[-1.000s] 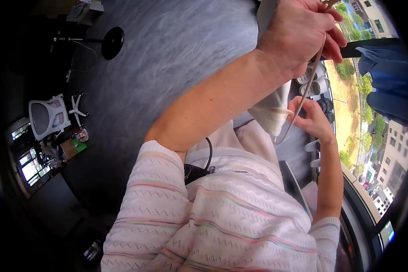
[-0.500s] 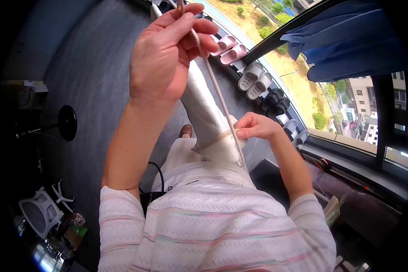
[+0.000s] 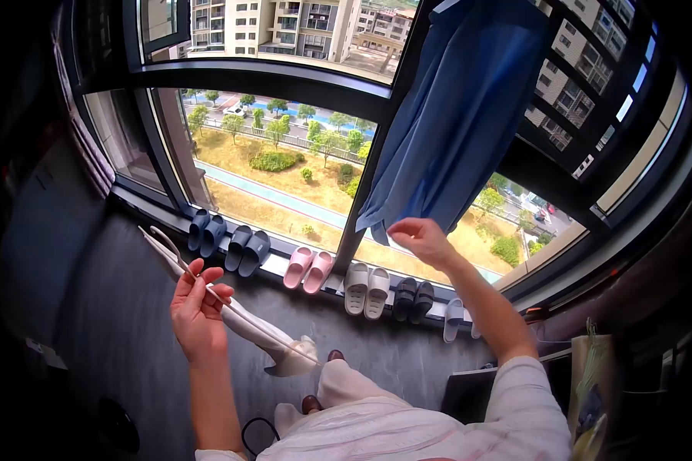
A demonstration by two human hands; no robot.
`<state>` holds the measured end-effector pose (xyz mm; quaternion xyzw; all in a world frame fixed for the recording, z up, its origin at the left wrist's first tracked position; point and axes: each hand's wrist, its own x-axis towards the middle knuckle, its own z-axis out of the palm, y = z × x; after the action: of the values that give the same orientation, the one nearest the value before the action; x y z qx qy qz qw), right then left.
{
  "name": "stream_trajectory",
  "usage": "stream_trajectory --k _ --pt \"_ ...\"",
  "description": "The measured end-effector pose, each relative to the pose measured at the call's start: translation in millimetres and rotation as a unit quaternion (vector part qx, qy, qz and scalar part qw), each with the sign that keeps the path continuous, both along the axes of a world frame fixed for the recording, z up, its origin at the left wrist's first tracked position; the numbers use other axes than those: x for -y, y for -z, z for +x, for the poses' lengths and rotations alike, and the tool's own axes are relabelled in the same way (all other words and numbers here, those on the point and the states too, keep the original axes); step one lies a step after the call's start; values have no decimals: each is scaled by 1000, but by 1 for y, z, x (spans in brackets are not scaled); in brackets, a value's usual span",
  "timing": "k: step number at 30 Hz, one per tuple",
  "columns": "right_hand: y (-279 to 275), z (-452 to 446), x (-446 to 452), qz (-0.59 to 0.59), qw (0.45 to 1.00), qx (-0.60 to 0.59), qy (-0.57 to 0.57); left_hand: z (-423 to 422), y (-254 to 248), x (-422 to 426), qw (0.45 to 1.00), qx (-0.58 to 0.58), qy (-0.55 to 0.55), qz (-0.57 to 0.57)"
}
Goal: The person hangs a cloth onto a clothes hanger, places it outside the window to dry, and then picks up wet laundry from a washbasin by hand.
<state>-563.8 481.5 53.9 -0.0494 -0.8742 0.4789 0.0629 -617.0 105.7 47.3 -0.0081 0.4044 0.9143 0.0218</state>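
My left hand (image 3: 198,311) is closed around a thin, pale clothes hanger (image 3: 246,316), its curved end poking out above the fingers. White trousers (image 3: 273,338) hang along the hanger, reaching down toward the floor. On the right, my right hand (image 3: 427,242) is raised in front of the window, its fingers pressed together. A small white bit shows under those fingertips, too little to name. Just behind that hand is the lower part of a hanging blue garment (image 3: 446,115); whether they touch I cannot tell.
Along the window ledge stand several pairs of slippers, among them pink slippers (image 3: 308,269), grey-white slippers (image 3: 366,289) and black slippers (image 3: 414,300). Dark-framed windows (image 3: 265,77) rise behind them. A tan bag (image 3: 592,376) with green stalks is at the lower right.
My right hand has left the white trousers and risen to the blue garment. My left hand, still on the hanger, appears lower and further left. The view has tilted up toward the windows.
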Motion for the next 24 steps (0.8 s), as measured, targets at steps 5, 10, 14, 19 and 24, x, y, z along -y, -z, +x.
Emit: stream_trajectory --k 5,10,14,19,24 --pt "-221 -61 -90 415 800 -390 190 -33 -1 -11 999 -20 -29 -11" --pt "-362 -114 -123 634 616 -336 326 -57 1 -19 999 -32 -41 -2" --pt "-377 -137 -112 643 602 -164 444 -72 8 -25 999 -26 -18 5" --pt "-391 -130 -121 609 638 -199 427 -94 14 -30 999 7 28 21" --pt "-373 -49 -47 592 633 -302 397 -107 17 -25 993 27 112 20"
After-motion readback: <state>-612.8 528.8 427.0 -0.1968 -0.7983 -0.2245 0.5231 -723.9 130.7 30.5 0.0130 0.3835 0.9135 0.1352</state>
